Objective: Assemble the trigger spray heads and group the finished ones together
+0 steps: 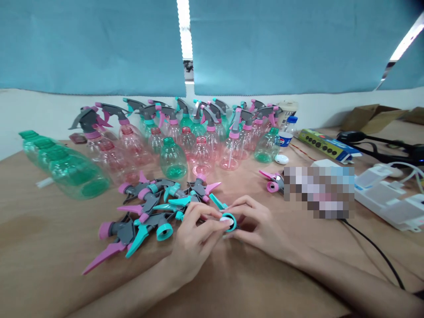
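My right hand (pixel 261 225) grips a spray trigger head with a teal collar (pixel 234 222), its open end turned toward my left hand. A teal trigger lever (pixel 217 202) sticks out just beyond my fingertips. My left hand (pixel 198 232) is closed in a pinch at that collar, on a small white piece (pixel 227 219) lying in the collar's mouth; its exact kind is hard to make out. Left of my hands lies a pile of loose grey trigger heads (pixel 150 204) with pink or teal collars and levers. One teal-collared head (pixel 164 232) is close to my left hand.
Behind the pile stand several pink and green bottles, among them an open green bottle (pixel 173 158) and a pink bottle with sprayer (pixel 231 152). Green bottles (pixel 71 170) stand left. To the right are a pink-collared head (pixel 273 185), a plastic organizer (pixel 394 198) and a black cable (pixel 374 247).
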Demonstrator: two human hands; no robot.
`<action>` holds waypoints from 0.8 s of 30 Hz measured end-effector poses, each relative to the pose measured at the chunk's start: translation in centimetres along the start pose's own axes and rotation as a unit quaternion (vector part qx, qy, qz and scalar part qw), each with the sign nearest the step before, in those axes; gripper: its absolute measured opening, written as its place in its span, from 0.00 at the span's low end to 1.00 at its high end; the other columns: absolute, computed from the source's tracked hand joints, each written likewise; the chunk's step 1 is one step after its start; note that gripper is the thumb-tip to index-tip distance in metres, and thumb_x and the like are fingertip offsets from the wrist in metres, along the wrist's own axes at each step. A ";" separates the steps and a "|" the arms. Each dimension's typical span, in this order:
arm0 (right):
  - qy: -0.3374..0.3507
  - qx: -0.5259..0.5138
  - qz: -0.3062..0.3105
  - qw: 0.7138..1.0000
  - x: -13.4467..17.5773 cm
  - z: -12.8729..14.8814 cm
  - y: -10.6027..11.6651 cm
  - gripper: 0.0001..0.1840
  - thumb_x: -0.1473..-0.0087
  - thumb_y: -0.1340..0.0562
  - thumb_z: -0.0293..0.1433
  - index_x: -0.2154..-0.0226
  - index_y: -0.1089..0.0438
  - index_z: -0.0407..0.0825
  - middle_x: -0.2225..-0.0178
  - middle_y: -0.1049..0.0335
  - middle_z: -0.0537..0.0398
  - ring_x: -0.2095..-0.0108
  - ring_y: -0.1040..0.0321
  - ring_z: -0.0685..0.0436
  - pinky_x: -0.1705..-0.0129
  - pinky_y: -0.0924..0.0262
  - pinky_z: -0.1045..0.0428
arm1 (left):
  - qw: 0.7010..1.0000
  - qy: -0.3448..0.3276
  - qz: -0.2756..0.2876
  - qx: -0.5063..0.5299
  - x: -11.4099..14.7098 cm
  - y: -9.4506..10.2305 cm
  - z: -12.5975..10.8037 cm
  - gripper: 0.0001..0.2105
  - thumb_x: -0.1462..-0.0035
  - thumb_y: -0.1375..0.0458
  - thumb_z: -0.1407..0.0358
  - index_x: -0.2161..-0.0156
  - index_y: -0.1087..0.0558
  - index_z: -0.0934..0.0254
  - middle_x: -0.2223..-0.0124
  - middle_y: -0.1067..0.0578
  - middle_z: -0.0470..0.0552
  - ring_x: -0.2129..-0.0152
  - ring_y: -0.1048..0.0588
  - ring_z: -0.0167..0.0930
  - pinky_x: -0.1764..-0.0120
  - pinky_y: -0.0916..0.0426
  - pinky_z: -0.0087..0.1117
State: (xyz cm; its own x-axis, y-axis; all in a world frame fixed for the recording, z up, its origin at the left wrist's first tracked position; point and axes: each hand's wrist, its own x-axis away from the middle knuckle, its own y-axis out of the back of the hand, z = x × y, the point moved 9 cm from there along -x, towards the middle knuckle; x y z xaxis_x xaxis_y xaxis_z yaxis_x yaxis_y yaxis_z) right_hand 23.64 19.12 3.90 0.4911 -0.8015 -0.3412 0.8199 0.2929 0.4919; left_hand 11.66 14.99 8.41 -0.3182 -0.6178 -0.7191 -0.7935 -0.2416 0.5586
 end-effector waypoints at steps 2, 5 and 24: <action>0.002 0.000 -0.004 1.000 0.0 0.0 0.1 0.13 0.50 0.34 0.31 0.59 0.28 0.53 0.59 0.38 0.53 0.67 0.33 0.49 0.70 0.30 0.54 | 1.000 0.000 0.014 0.003 0.0 -0.3 -0.1 0.10 0.41 0.45 0.75 0.60 0.26 0.58 0.62 0.29 0.49 0.64 0.32 0.31 0.63 0.32 0.33; 0.003 0.004 -0.006 1.000 0.0 0.0 0.2 0.13 0.49 0.35 0.31 0.59 0.28 0.52 0.59 0.38 0.53 0.67 0.33 0.49 0.70 0.30 0.54 | 0.999 0.006 0.030 0.014 0.1 -0.6 0.0 0.10 0.41 0.45 0.74 0.58 0.26 0.58 0.61 0.29 0.50 0.63 0.32 0.32 0.62 0.33 0.35; 0.030 0.046 -0.006 0.998 0.1 0.7 0.3 0.16 0.51 0.33 0.34 0.57 0.29 0.53 0.59 0.37 0.52 0.65 0.32 0.47 0.64 0.29 0.50 | 0.996 0.066 0.050 0.046 0.5 -0.9 1.0 0.06 0.42 0.47 0.74 0.62 0.31 0.62 0.59 0.31 0.51 0.61 0.32 0.33 0.57 0.35 0.38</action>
State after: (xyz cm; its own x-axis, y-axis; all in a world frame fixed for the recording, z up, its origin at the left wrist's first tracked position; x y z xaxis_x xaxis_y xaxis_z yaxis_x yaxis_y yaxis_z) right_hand 23.76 18.72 4.58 0.5011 -0.7710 -0.3930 0.7962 0.2328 0.5585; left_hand 11.75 15.62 7.12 -0.3330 -0.7293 -0.5977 -0.8067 -0.1079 0.5810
